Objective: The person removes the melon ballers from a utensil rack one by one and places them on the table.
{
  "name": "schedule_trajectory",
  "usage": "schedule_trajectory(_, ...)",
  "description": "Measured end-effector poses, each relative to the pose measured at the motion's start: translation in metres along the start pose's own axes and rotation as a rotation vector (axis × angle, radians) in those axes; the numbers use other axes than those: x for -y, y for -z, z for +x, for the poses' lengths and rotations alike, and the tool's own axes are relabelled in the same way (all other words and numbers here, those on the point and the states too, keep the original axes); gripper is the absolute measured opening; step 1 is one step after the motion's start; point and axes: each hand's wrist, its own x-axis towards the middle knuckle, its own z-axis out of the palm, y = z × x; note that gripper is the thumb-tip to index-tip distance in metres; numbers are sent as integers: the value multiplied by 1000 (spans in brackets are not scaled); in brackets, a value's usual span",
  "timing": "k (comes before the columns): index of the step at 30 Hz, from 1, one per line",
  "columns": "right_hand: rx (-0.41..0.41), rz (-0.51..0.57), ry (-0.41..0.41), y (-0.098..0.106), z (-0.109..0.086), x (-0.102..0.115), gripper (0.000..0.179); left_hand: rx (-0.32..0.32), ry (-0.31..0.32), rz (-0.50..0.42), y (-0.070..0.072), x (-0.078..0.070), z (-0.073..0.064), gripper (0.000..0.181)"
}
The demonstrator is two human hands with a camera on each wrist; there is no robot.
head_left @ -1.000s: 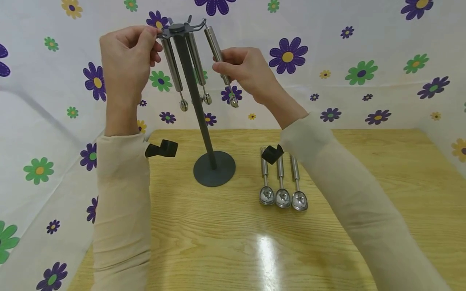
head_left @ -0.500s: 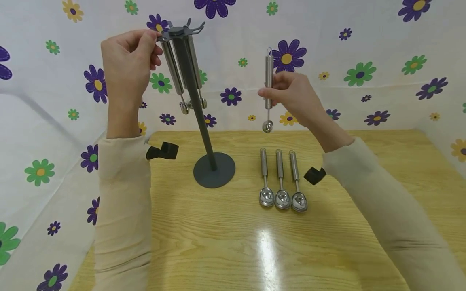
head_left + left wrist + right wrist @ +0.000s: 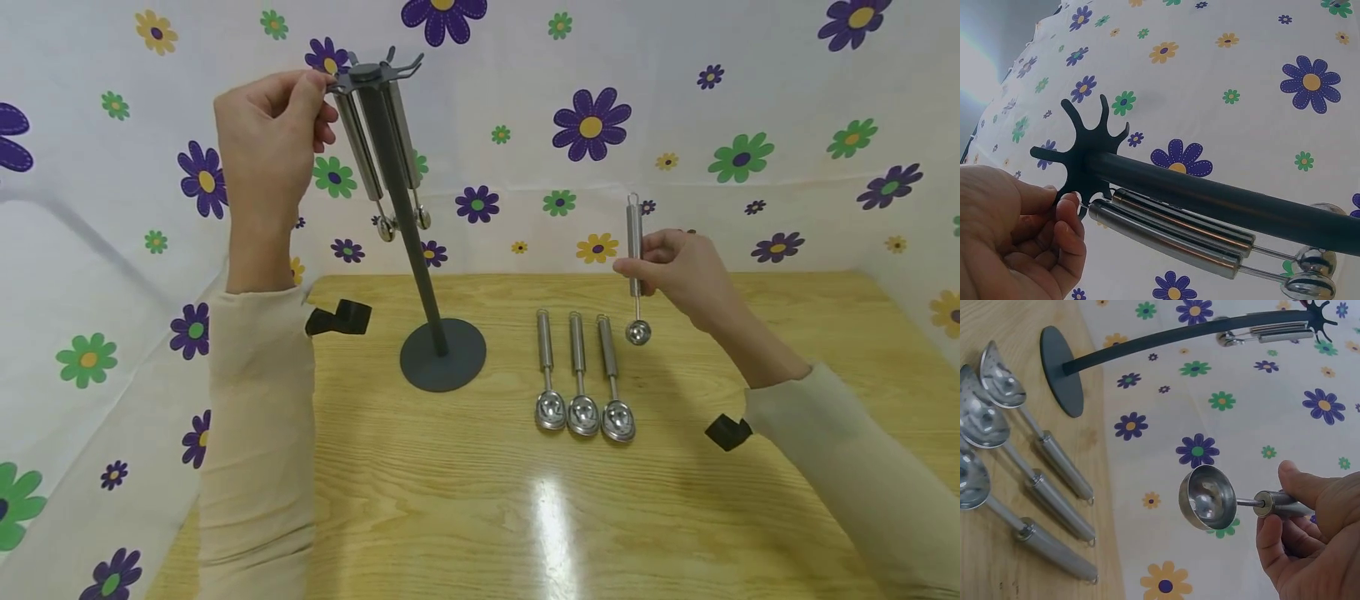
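Note:
My left hand [image 3: 266,142] pinches a prong of the dark hanging rack [image 3: 422,275] at its top. Long steel scoops [image 3: 1166,240] hang by their loops on that side of the rack, round bowls down. To the right, my right hand [image 3: 686,271] holds another ice cream scoop [image 3: 638,332] upright by its steel handle, loop up and bowl down. Thumb and fingers pinch the handle's lower part. In the right wrist view, this scoop's round, hollow bowl [image 3: 1207,497] points away from the hand. Its bowl hangs over the back right of the wooden table.
Three similar scoops [image 3: 583,415] lie side by side on the wooden table [image 3: 420,500], handles toward the back. The rack's round base [image 3: 442,367] stands to their left. A flower-patterned cloth [image 3: 517,75] covers the wall behind and at the sides.
My right hand has taken a scoop off the rack's right-hand hook and carried it right and down, past the three lying scoops. My left hand keeps its hold on the rack.

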Motion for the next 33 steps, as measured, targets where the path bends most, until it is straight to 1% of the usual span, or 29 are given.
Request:
schedule_trajectory(9,12,-13,-11,6,-24,-39,50,3,-13,-17,0,2,2,26)
schedule_trajectory(14,27,10,-16,4,-34,-54,45,9,-29,-32,1,2,2,24)
schedule_trajectory(17,47,23,-28,1,-38,-61,44,7,-28,-30,1,2,2,24)
schedule_trajectory(24,101,42,-101,-6,-46,-76,48,1,-27,-30,1,1,1,25)
schedule_trajectory(30,129,3,-137,-12,-54,-84,51,1,-19,-41,0,0,1,24)
schedule_trajectory(33,142,21,-151,-16,-56,-85,50,1,-16,-38,0,0,1,25)
